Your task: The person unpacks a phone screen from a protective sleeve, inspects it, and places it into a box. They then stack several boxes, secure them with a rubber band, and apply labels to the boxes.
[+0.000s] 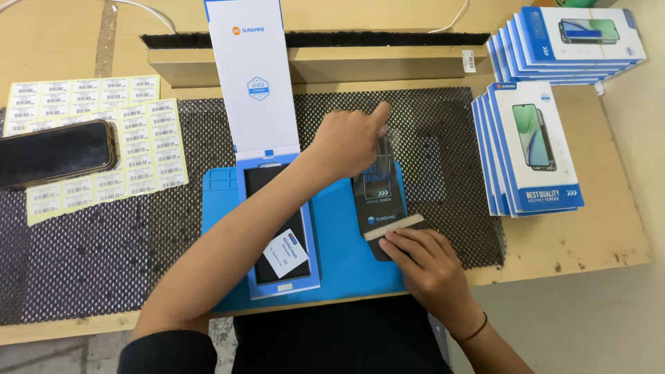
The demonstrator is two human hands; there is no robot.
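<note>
One box (277,221) lies open on the blue mat (346,263), its white lid (255,76) stood up at the far end and a dark screen seen inside under one small white sachet (285,253). Just right of that box, one dark plastic sleeve (379,201) is laid on the mat. Its near end is pressed down by the right hand (424,266), fingers flat beside a pale strip (393,226) across the sleeve; its far end is pinched by the left hand (350,142), forefinger raised. Both hands are thus closed on the sleeve, which is judged to be partway through being opened or sealed; which of the two cannot be told.

Well right of the box, two stacks of closed boxes are counted: a near stack (530,149) of about four and a far stack (571,41) of about six. Left of the box, one sheet of barcode labels (138,145) is spread on the desk (609,228), with one dark phone (55,152) resting on it.
</note>
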